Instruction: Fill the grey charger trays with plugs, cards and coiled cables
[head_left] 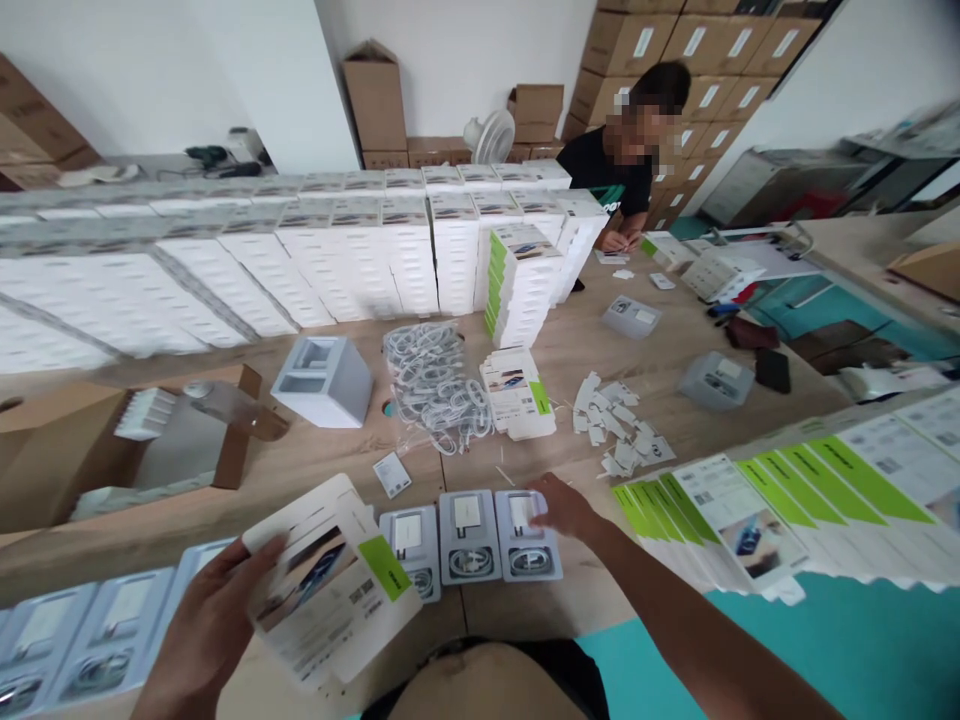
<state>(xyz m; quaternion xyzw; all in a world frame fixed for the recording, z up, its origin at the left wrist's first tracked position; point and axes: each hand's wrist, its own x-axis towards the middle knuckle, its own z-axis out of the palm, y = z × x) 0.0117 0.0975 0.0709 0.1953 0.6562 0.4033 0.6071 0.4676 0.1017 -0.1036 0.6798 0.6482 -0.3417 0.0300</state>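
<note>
My left hand (225, 610) grips a flattened printed carton (341, 590) with a green band and a product photo, thumb on its printed face. The carton hides part of the tray row behind it. My right hand (566, 507) is over the upper right edge of a grey plastic tray (555, 560), fingers apart; whether they touch it is unclear. That tray bears a white charger (520, 513) and a coiled cable (529, 562). Beside it stands a similar filled tray (447, 565), and more such trays (120, 610) run off to the left.
Bagged cables (431, 385), a stack of flat cartons (517, 395) and paper pieces (619, 425) lie beyond the trays. Stacked white boxes (375, 260) wall the table's back. An open cardboard box (67, 440) sits left, carton rows (787, 500) right. A co-worker (615, 190) handles something small.
</note>
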